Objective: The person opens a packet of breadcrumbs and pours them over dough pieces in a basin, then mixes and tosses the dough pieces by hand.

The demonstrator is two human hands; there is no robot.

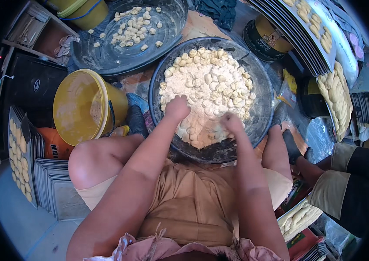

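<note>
A large round black basin [262, 98] stands on the floor between my legs. Many small dough balls [227, 91] fill it, thickly dusted with pale crumbs or flour [179, 81]. My left hand [178, 107] rests at the left part of the heap, its fingers curled down into the crumbs; whether anything is in them is hidden. My right hand [231, 122], blurred by motion, is over the near right part of the heap. What its fingers hold, if anything, cannot be made out.
A yellow bucket [76, 107] lies tilted at the left. Beyond it is a second black basin [89, 58] with scattered dough balls [135, 29]. Stacked trays [57, 189] stand at left, others with dough at the upper right. Another person's leg [311, 169] is close on the right.
</note>
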